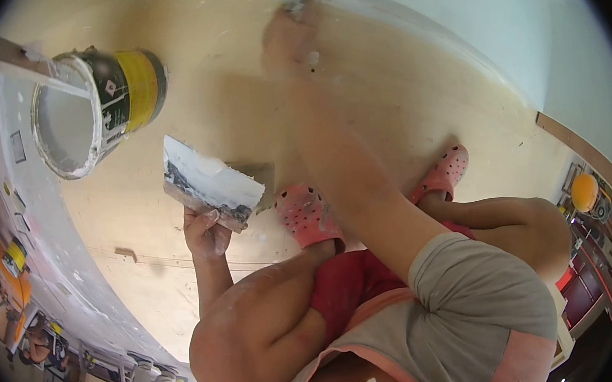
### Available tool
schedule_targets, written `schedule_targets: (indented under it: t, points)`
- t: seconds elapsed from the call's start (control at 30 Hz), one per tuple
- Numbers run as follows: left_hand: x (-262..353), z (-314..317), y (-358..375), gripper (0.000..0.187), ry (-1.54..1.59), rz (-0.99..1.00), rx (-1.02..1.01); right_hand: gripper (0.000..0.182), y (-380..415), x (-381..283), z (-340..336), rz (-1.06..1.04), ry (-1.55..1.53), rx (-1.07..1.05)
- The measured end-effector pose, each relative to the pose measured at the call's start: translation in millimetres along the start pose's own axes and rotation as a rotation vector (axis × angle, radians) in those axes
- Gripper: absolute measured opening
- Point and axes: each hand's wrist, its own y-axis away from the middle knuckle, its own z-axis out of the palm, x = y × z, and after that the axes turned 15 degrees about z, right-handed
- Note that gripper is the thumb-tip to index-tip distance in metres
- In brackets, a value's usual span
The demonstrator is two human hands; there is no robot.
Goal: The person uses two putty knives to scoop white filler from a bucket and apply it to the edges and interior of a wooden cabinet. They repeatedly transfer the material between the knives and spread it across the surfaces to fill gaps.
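Observation:
My left hand [208, 232] is closed round the lower edge of a broad putty knife [213, 178], whose flat face carries thick white filler and a dark streak. Farther up, my right hand [291, 41] is blurred by motion at the foot of the pale wall [450, 8]. Its fingers are curled round something greyish that I cannot make out, close to a white smear along the wall's base. Left of both hands, a black and yellow bucket [136, 89] shows a pale grey inside and a rim crusted with white.
Pink clogs [307, 214] are on my feet on the tan floor [223, 99], below my bent knees. A long white-spattered surface [81, 264] curves along the left. Past it are a person [39, 343] and an orange machine [7, 282]. Another orange item [585, 192] stands at right.

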Motion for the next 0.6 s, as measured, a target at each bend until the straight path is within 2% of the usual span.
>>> schedule_targets:
  t: [0.07,0.1,0.17,0.23,0.3,0.37,0.4,0.47,0.53,0.6]
  points:
    - [-1.5,0.9,4.9,0.063,-0.036,0.030,0.044,0.043,29.7,16.7,62.5,-0.046,0.779,0.412]
    - [-2.8,2.5,5.7,0.062,-0.072,0.061,0.074,0.043,37.6,15.5,74.2,-0.042,0.782,0.409]
    - [-1.9,2.8,1.6,0.061,-0.064,0.040,0.046,0.040,51.1,4.3,89.0,0.190,0.875,0.193]
    - [-1.5,6.4,-12.2,0.060,-0.054,0.039,0.008,0.034,68.9,-27.2,64.1,-0.135,1.520,-0.260]
    - [-4.0,19.4,-30.9,0.061,0.087,0.025,0.018,0.031,107.6,-62.8,95.5,0.542,1.099,-0.114]
    - [-3.2,40.0,-48.8,0.053,0.060,-0.012,-0.032,0.033,136.1,-91.2,98.1,0.231,1.593,-0.582]
    - [-6.1,53.5,-57.8,0.047,0.010,0.034,-0.021,0.033,135.4,-96.7,101.9,0.229,1.582,-0.598]
    - [-12.8,50.1,-70.9,0.045,-0.025,0.027,-0.089,0.040,132.5,-115.3,113.1,-0.072,1.677,-1.084]
    - [-23.6,58.0,-79.0,0.044,-0.046,0.003,-0.179,0.045,126.9,-140.9,115.4,-0.125,1.810,-0.987]
    - [-19.2,99.7,-75.5,0.042,0.021,0.005,-0.200,0.050,126.3,-174.5,108.3,-0.183,1.950,-0.843]
